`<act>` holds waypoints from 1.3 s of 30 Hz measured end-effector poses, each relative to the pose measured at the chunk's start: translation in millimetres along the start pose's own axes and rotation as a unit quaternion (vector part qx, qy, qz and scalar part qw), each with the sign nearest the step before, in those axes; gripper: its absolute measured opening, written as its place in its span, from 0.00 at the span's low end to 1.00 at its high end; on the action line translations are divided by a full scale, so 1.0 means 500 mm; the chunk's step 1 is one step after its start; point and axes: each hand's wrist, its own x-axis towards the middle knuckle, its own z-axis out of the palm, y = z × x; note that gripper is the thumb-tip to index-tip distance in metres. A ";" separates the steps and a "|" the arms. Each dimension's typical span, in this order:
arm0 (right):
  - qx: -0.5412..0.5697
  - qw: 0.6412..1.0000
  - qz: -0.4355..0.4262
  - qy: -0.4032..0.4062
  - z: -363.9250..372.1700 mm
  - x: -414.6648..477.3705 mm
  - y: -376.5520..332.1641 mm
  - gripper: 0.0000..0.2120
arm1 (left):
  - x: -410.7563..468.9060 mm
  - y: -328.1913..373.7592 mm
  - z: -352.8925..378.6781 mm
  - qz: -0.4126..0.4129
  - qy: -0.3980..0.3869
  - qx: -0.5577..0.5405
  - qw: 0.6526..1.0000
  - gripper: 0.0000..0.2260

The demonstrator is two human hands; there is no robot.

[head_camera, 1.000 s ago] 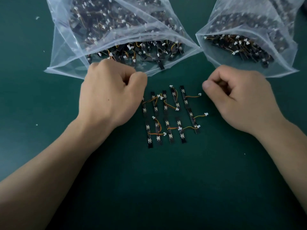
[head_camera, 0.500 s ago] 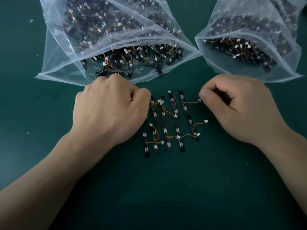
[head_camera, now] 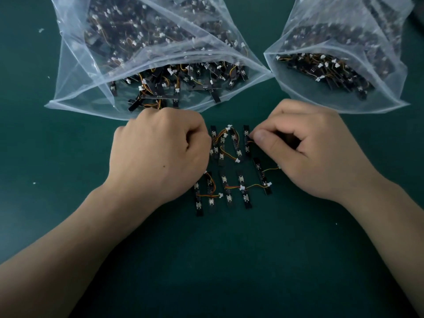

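Note:
Several short black LED strips point(head_camera: 231, 171) with orange-yellow wires and white connectors lie side by side on the green mat, between my hands. My left hand point(head_camera: 158, 154) is a fist with its knuckles against the leftmost strips; its fingertips are hidden. My right hand point(head_camera: 307, 148) has thumb and forefinger together at the top-right strip point(head_camera: 246, 140), pinching its wire where the connector is hidden.
Two open clear plastic bags full of the same strips lie behind the hands: a large bag point(head_camera: 75, 97) at the left and a smaller bag point(head_camera: 376, 102) at the right. The green mat point(head_camera: 229, 260) stretches toward me.
Both hands have closed in on the row of strips. The left fist now touches the left strips. The right thumb and forefinger have reached the top-right strip's wire.

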 end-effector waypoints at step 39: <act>-0.175 0.982 0.054 -0.040 -0.063 -0.018 0.002 0.12 | 0.032 -0.044 -0.035 0.257 -0.251 -0.084 0.929 0.26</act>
